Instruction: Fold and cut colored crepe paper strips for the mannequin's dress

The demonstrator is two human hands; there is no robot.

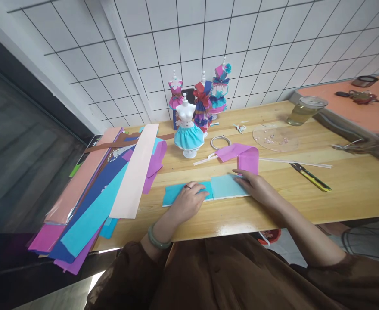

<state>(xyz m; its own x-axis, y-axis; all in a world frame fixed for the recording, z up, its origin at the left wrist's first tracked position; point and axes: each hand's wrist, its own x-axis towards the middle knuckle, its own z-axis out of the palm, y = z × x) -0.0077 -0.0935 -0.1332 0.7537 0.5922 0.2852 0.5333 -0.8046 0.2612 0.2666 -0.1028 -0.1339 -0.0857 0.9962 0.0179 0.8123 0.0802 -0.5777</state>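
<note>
A turquoise strip (171, 194) of what looks like crepe paper lies flat near the table's front edge. Its right part is a paler blue piece (225, 186), and a thin white edge shows along the bottom. My left hand (189, 200) rests on the turquoise part, fingers loosely bent and lying on it. On the right end of the pale piece lies my right hand (257, 187), fingers outstretched; its lower fingers are partly hidden. Just behind that hand is a folded purple strip (241, 153). A white dress form (185, 114) in a turquoise skirt (189, 137) stands beyond the strip.
Coloured paper strips (92, 189) are piled at left, overhanging the front edge. Several dressed forms (220, 88) stand by the tiled wall. A yellow-black utility knife (310, 177), a clear plate of beads (275, 138), a lidded cup (306, 111) and scissors (347, 146) lie rightward.
</note>
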